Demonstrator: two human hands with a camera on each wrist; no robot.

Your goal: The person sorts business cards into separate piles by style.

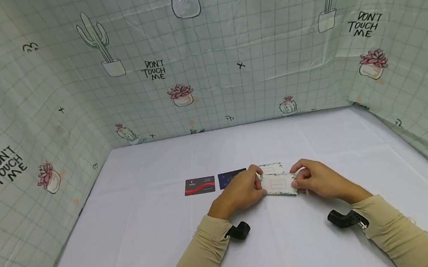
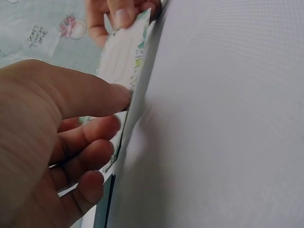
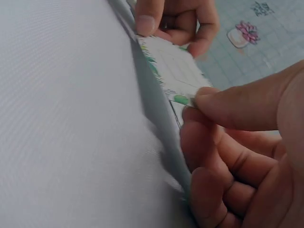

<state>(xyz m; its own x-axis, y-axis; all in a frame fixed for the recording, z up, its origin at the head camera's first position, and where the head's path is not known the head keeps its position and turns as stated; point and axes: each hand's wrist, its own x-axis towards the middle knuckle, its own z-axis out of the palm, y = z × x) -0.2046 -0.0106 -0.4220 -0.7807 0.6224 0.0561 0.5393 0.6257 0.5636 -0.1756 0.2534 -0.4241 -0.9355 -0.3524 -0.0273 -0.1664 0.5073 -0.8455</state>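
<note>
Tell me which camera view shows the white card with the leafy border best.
The head view: it shows the whole card face up between the left hand and right hand, above the white table. Both wrist views show it only slanted, each with one end pinched by fingers.

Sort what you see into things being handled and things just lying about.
Being handled: floral card, pinched at its ends by left hand and right hand.
Lying about: second floral card, dark blue card, red-and-black card, white table.
</note>
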